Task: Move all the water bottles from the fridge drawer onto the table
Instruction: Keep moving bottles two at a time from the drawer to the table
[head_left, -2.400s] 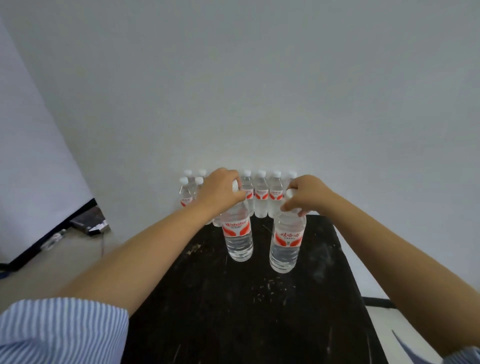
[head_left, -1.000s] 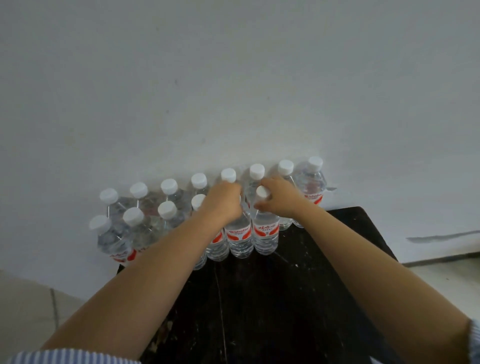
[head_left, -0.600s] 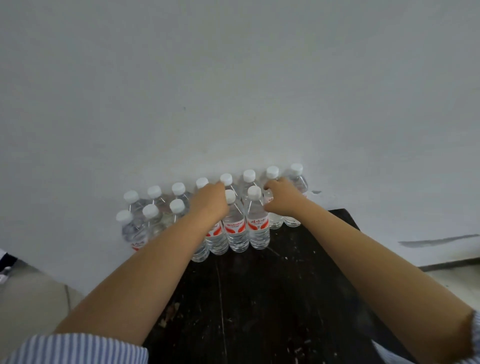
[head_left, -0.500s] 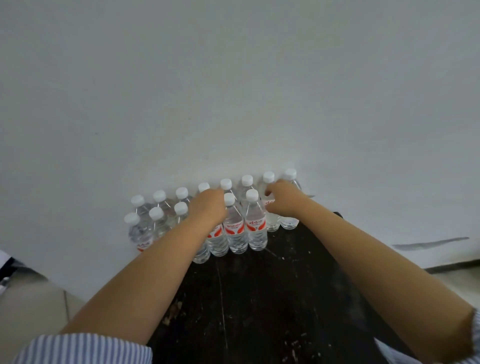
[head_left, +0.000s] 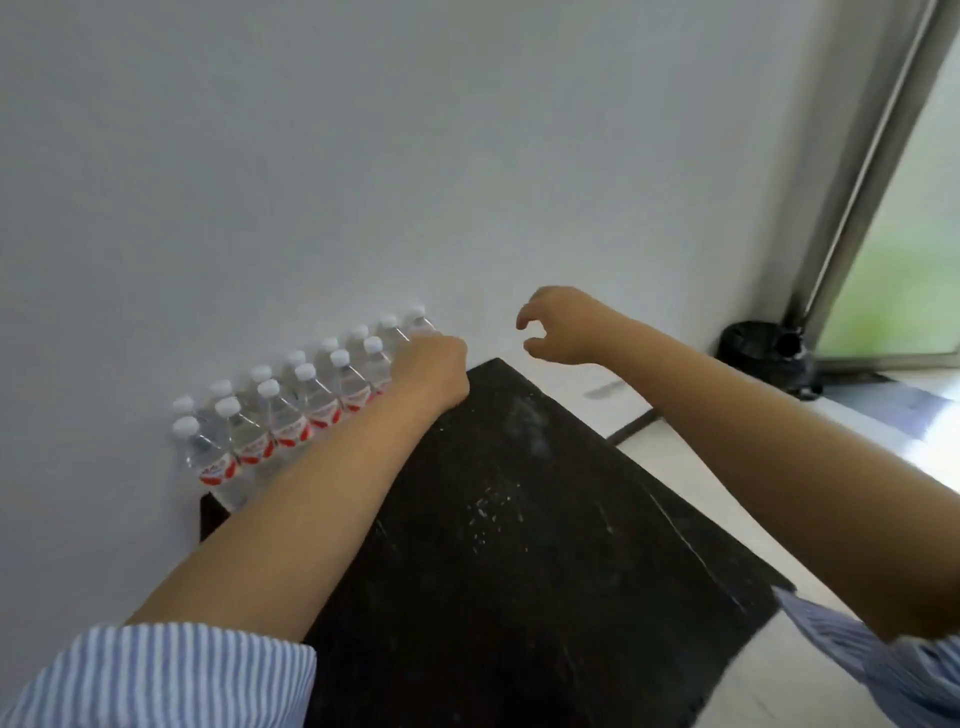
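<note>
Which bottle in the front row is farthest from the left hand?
The bottle at the left end of the front row, by the table's far-left corner. The left hand sits at the rows' right end; every other front bottle stands nearer to it.

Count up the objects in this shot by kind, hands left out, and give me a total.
Water bottles: 14, counted by visible white caps; the left hand may cover another
Dark table: 1
Black bag on the floor by the window: 1
Total: 16
</note>
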